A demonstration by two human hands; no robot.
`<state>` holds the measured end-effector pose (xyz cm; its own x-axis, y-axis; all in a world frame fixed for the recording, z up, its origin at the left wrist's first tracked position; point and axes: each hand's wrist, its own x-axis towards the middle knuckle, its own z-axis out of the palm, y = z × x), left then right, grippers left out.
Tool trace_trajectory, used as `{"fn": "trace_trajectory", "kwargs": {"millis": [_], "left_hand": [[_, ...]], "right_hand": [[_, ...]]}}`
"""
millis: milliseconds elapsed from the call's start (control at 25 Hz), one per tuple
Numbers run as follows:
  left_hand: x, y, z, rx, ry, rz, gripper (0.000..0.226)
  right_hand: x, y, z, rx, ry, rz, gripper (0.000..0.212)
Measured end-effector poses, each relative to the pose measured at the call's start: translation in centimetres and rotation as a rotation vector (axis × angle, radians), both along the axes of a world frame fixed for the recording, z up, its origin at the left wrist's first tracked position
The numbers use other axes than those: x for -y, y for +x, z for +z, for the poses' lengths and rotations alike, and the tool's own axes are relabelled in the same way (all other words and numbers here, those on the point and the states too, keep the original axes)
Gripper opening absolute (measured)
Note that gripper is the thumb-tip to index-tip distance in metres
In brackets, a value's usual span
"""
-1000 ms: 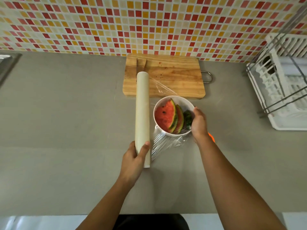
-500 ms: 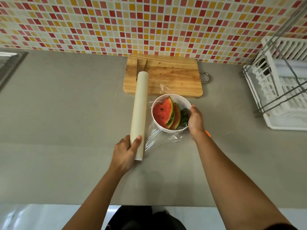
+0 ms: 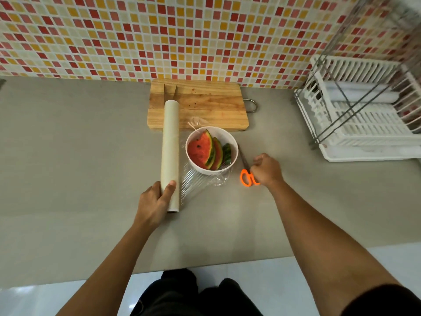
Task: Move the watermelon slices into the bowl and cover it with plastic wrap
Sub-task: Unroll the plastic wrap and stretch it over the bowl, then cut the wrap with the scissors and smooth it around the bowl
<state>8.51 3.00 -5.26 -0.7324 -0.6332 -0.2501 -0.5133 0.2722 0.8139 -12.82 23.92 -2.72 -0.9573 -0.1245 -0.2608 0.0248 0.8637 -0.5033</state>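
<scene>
A white bowl [image 3: 230, 142] stands on the grey counter and holds three watermelon slices [image 3: 201, 150]. Clear plastic wrap [image 3: 193, 181] runs from the cream roll [image 3: 169, 147] across the bowl, bunched at its near side. My left hand [image 3: 155, 201] grips the near end of the roll, which lies left of the bowl. My right hand [image 3: 265, 169] is to the right of the bowl, fingers curled around the orange handles of a pair of scissors [image 3: 247, 174] lying on the counter.
A wooden cutting board [image 3: 211, 106] lies behind the bowl, against the tiled wall. A white dish rack [image 3: 364, 119] stands at the right. The counter's front edge runs across near my body.
My right hand has left the bowl's rim and moved right onto the orange scissors. My left hand still holds the roll in the same grip.
</scene>
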Motion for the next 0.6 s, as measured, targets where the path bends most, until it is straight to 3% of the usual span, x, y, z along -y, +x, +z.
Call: {"fn": "trace_trajectory", "kwargs": {"millis": [120,360,600], "left_hand": [[0.0,-0.1,-0.1,0.01,-0.001,-0.006,0.039],[0.1,-0.1,-0.2,-0.025,0.016,0.006,0.036],[0.0,0.1,-0.4,-0.047,0.015,0.014,0.038]], "right_hand": [[-1.0,1.2,0.3,0.054,0.137,0.105,0.036],[-0.2,2.5,-0.1,-0.07,0.294,0.205,0.034],[-2.2,6.6,0.1,0.048,-0.225,0.11,0.037]]}}
